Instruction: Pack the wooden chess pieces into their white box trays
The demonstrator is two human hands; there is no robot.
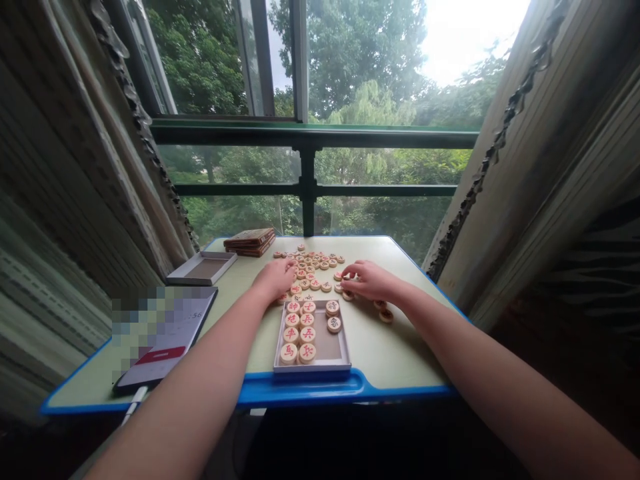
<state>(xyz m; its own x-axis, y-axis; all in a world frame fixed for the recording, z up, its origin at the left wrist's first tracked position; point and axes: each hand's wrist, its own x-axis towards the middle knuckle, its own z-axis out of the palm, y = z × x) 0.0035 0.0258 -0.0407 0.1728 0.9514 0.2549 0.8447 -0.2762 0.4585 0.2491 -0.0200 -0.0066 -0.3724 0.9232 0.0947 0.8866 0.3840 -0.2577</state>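
Observation:
Round wooden pieces [315,285] with red or dark characters lie loosely across the middle of the table. In front of them stands a shallow box [344,365], with red-marked pieces [307,334] in two columns at its left and dark-marked pieces [334,325] at its upper right. My left hand [276,277] is at the left side of the loose pieces, its fingertips by them; what it holds, if anything, is hidden. My right hand [367,279] reaches in from the right, fingers bent and apart over a few pieces, with none visibly gripped.
A second shallow tray [203,268] and a stack of brown boxes [249,241] are at the back left. A tablet [173,337] with a white cable [134,405] lies at the left. The blue-edged table [415,360] stands before a railing and window, between curtains.

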